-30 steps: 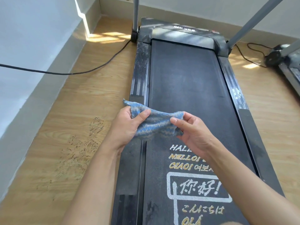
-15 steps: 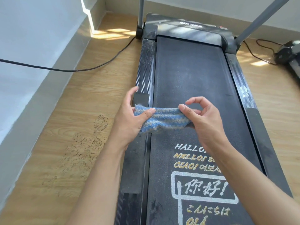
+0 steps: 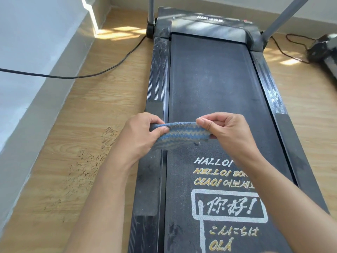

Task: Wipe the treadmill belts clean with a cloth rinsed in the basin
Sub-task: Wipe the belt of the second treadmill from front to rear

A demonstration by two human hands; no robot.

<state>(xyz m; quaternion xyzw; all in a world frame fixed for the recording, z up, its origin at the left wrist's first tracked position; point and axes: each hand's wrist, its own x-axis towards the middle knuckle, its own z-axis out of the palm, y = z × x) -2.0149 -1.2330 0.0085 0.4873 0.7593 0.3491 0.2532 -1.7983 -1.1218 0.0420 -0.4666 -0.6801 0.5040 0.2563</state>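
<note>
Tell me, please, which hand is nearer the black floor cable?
Left. The left hand grips the cloth over the side rail, toward the cable; the right hand pinches it over the belt, farther off.

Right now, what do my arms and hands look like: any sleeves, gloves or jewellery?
The left hand and right hand are bare: no gloves, rings or watch. The left forearm and right forearm are uncovered to the frame edge; no sleeve shows.
</note>
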